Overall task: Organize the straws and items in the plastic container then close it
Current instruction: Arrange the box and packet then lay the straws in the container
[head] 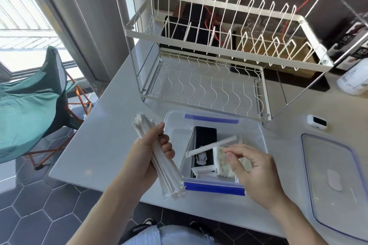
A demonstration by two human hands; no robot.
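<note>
I judge I'm mid-gather: my left hand point(148, 152) has its grip closed round a bundle of wrapped straws point(159, 157) beside the plastic container point(256, 133) at the surface's near edge, while my right hand point(253, 171) pinches one straw point(212, 146) over it. Next, that straw should join the bundle; the lid point(336, 183) waits to the right.
</note>
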